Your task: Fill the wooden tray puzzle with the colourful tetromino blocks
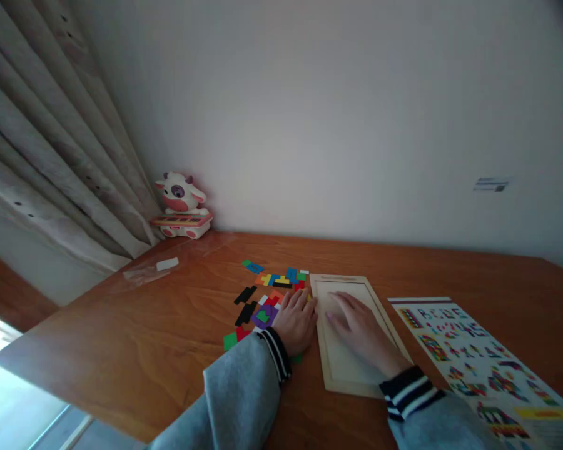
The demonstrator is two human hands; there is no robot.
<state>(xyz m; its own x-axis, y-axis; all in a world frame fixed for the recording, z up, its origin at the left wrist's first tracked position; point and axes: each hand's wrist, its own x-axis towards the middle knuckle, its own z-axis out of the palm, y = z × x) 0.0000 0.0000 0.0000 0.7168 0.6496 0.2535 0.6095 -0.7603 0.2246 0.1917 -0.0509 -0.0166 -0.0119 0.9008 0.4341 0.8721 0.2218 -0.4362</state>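
Observation:
My left hand (296,322) lies palm down over the near right side of a spread of coloured puzzle pieces (263,317), its fingers stretched forward beside the left edge of a wooden tray. It covers some of the pieces. Across the pale wooden tray (326,373), my right hand (362,330) rests or hovers low, thumb and fingers apart, and nothing shows between them. The visible part of the tray's inside is bare. Black pieces (245,295) and a green piece (230,341) lie among the red, yellow, blue, orange and purple ones.
A printed pattern sheet (478,362) lies right of the tray on the brown wooden table (182,362). Clear plastic wrap with a white label (167,264) lies at the back left. A toy cow with a keyboard (182,206) stands by the curtain (51,131). The wall runs behind.

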